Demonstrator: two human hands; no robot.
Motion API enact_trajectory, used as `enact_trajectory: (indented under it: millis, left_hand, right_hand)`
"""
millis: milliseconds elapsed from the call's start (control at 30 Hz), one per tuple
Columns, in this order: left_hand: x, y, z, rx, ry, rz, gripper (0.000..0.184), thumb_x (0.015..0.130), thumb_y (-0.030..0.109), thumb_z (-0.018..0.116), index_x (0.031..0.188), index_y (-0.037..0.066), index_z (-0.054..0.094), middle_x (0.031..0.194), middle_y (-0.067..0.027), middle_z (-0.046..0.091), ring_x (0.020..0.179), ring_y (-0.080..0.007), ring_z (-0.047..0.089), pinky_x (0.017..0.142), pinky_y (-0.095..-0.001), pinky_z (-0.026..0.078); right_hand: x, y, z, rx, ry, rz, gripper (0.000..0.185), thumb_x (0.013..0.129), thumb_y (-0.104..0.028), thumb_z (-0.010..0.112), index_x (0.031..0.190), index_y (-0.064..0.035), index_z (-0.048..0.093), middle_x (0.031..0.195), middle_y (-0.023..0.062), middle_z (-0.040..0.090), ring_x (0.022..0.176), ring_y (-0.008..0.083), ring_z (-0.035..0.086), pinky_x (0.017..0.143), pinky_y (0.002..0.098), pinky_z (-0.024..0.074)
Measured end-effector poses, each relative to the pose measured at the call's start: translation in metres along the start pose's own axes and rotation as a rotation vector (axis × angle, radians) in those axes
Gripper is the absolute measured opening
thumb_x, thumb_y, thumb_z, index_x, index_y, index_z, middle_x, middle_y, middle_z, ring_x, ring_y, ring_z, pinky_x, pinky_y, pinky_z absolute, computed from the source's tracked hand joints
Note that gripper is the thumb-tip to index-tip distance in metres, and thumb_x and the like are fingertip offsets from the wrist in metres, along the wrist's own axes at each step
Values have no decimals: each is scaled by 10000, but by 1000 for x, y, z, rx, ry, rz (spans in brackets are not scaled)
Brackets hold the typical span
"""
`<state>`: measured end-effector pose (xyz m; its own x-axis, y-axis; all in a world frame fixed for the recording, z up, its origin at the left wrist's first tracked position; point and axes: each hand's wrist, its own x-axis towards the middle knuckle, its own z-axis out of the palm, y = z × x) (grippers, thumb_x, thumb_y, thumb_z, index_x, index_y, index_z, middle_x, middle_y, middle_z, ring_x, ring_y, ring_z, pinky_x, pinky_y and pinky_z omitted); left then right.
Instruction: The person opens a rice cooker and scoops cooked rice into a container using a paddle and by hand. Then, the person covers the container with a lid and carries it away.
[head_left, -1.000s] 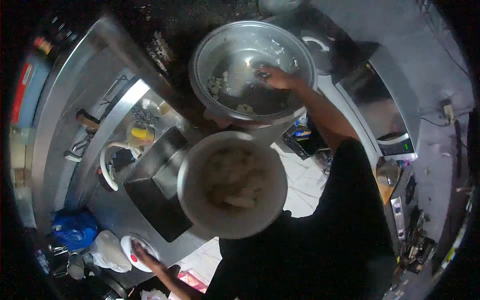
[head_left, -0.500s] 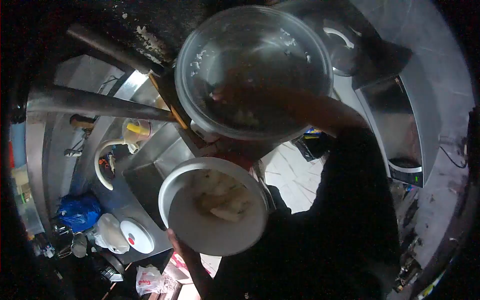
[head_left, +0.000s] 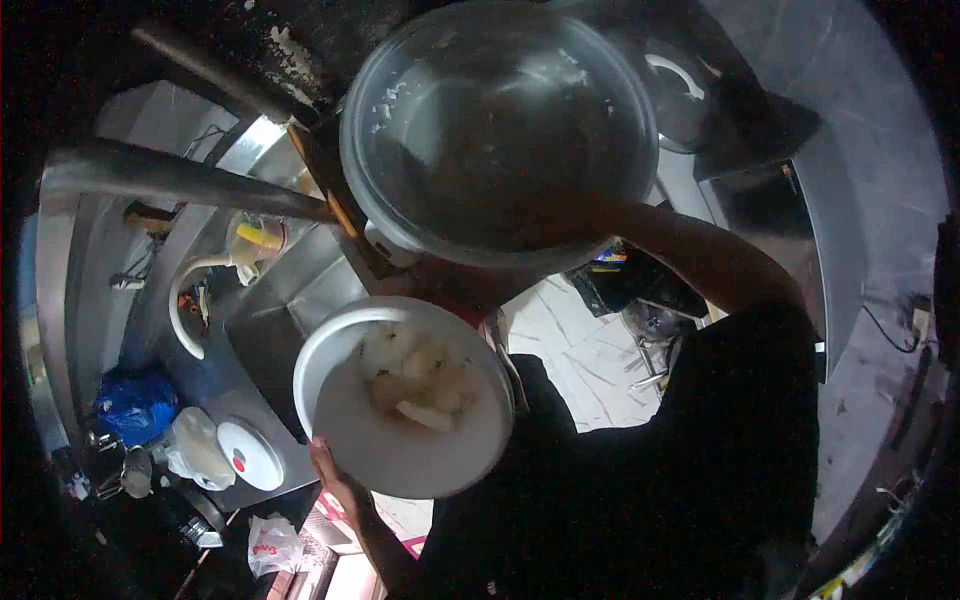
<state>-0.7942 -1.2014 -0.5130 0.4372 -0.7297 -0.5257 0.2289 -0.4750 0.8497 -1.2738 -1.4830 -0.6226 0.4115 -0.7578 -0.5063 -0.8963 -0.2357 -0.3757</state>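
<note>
My left hand (head_left: 335,470) is closed on the lower left side of a white bucket (head_left: 385,465), tilted so that its inside shows. Inside the bucket lie pale, lumpy pieces of food (head_left: 420,380); their kind is unclear. Above it stands a large, round metal pot (head_left: 480,110), with white bits stuck along its inner wall. My right arm reaches over the pot's near rim from the right. Low inside the pot is my right hand (head_left: 555,215), dark and blurred, its fingers not readable.
A metal sink (head_left: 320,275) lies left of the pot. On the counter are a blue plastic bag (head_left: 138,405), a white lid (head_left: 250,455) and a pale bag (head_left: 200,450). A hose (head_left: 180,315) curves beside a jug with a yellow part (head_left: 258,238). A microwave-like appliance (head_left: 770,215) stands at right.
My right hand has moved right and toward me inside the pot, from the left part to near the rim. The bucket sits slightly farther left and higher in view, still held by my left hand.
</note>
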Motion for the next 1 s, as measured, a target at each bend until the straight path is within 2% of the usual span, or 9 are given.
enact_trajectory:
  millis: [233, 333, 367, 533, 567, 667, 767, 867, 1000]
  left_hand:
    - [-2, -1, 6, 224, 209, 123, 685, 970, 528, 503, 1407, 5, 435, 1407, -143, 480, 1269, -286, 466, 1065, -410, 359]
    - [-14, 24, -2, 47, -59, 237, 694, 980, 534, 471, 1438, 17, 406, 1470, -139, 437, 1336, -288, 425, 1089, -428, 338]
    - [-19, 31, -19, 41, -4, 255, 711, 977, 545, 458, 1457, 25, 386, 1494, -141, 422, 1357, -303, 421, 1096, -453, 340]
    - [-107, 172, -46, 231, -35, 851, 489, 982, 392, 492, 1285, 16, 568, 1346, -205, 533, 1215, -338, 541, 1086, -494, 349]
    - [-125, 188, -68, 288, 54, 942, 421, 987, 383, 468, 1177, 24, 578, 1220, -186, 570, 1108, -369, 573, 1046, -493, 380]
    - [-169, 206, -115, 293, 143, 1065, 367, 931, 314, 524, 1179, 45, 545, 1180, -173, 545, 1057, -365, 567, 973, -480, 402]
    - [-190, 205, -160, 253, 200, 1071, 361, 875, 246, 580, 1181, 66, 513, 1141, -159, 520, 1006, -361, 561, 899, -467, 424]
    - [-204, 212, -204, 199, 222, 1020, 406, 820, 177, 636, 1183, 87, 480, 1102, -146, 495, 955, -357, 554, 826, -455, 445]
    - [-221, 221, -289, 79, 221, 864, 520, 746, 86, 711, 1186, 115, 436, 1050, -129, 462, 887, -351, 546, 728, -438, 474]
  right_hand:
    - [19, 0, -10, 78, 72, 56, 301, 960, -323, 552, 1160, -101, 593, 1019, 60, 647, 899, 230, 600, 790, 375, 485]
    - [28, 4, -26, 207, 138, 85, 293, 960, -329, 552, 1136, -101, 605, 990, 56, 653, 870, 229, 605, 767, 372, 492]
    - [29, 3, -31, 285, 167, 100, 291, 959, -331, 552, 1128, -101, 610, 981, 54, 656, 860, 229, 607, 760, 371, 494]
    - [2, -32, -63, 1358, 258, 169, 283, 958, -341, 552, 1090, -102, 631, 933, 46, 667, 813, 228, 617, 722, 366, 504]
    - [-7, -49, -72, 1593, 265, 181, 283, 957, -343, 552, 1082, -102, 635, 924, 45, 669, 803, 227, 618, 715, 365, 507]
    - [-42, -120, -90, 1940, 372, 219, 282, 957, -349, 552, 1058, -103, 648, 895, 40, 676, 774, 227, 624, 692, 362, 513]
    - [-65, -158, -105, 1975, 34, -183, 322, 972, -368, 502, 1094, -99, 629, 824, 70, 638, 687, 185, 596, 478, 292, 477]
    - [-97, -286, -115, 1916, 107, -98, 315, 993, -357, 475, 1086, -99, 629, 755, 40, 595, 603, 155, 540, 379, 258, 395]
    - [-100, -442, -91, 1789, -153, -193, 329, 996, -372, 470, 1078, -98, 632, 762, 9, 579, 594, 137, 509, 342, 257, 351]
